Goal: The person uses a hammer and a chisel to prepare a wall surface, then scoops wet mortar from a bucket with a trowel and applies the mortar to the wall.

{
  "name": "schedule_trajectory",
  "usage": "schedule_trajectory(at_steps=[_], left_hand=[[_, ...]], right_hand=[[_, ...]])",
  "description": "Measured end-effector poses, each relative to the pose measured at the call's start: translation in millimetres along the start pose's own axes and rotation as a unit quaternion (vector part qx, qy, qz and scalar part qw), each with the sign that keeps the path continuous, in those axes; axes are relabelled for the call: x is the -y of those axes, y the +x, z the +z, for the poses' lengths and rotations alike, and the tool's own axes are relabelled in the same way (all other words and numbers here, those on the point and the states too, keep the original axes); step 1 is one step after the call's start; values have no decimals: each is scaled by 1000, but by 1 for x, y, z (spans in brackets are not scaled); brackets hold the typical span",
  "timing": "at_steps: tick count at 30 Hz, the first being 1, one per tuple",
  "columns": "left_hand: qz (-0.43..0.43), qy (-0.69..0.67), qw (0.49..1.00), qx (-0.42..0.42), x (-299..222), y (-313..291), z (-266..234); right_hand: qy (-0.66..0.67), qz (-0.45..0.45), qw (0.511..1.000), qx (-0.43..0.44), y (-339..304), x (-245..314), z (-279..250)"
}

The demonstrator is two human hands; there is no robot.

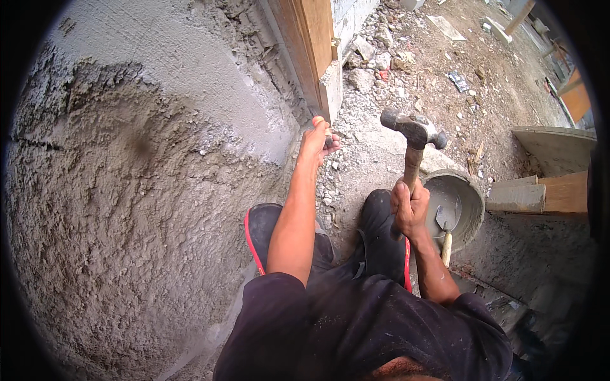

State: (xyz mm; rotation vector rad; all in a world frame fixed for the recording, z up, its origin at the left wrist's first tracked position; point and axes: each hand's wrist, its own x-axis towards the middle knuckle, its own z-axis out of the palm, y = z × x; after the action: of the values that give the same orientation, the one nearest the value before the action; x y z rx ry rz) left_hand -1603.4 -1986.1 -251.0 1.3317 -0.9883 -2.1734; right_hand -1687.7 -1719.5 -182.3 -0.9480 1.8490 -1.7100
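My right hand (412, 206) is wrapped round the wooden handle of a hammer (416, 132), its dark metal head raised over the ground. Ahead and to the left, my left hand (316, 141) is closed at the foot of a wooden door frame (316, 57). Between its fingers shows a short, stubby object (328, 138) with a dark end; most of it is hidden, so its kind is unclear. Beside my right forearm stands a round bucket (478, 202) coated with grey mortar. A trowel (447, 228) rests in it, wooden handle toward me.
A rough mortared wall (127, 190) fills the left side, smoother higher up. Rubble (372, 60) lies along the wall base past the frame. At right are wooden boards (540, 193) and a grey panel (553, 146). My dark shoes (262, 232) stand close to the wall.
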Motion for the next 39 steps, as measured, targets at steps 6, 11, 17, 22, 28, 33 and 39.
schedule_trajectory(at_steps=[6, 11, 17, 22, 28, 33, 39], left_hand=[[4, 67, 998, 2, 2, -7, -12], [-16, 23, 999, -17, 7, 5, -11], [-4, 17, 1000, 10, -3, 19, -14], [-28, 31, 999, 16, -12, 19, -20], [-35, 19, 999, 23, -24, 16, -21], [-55, 15, 997, 49, -23, 26, -20], [-52, 9, 998, 16, -24, 30, -10]], right_hand=[[0, 7, 1000, 13, -9, -16, 2], [7, 52, 998, 22, -10, -30, 20], [14, -77, 997, -2, -21, -50, 34], [24, -24, 999, -5, -13, -49, 50], [57, -224, 972, -36, -37, -83, 84], [-66, 0, 998, -8, -13, -92, 119], [-1, -66, 997, 35, -33, -70, 100]])
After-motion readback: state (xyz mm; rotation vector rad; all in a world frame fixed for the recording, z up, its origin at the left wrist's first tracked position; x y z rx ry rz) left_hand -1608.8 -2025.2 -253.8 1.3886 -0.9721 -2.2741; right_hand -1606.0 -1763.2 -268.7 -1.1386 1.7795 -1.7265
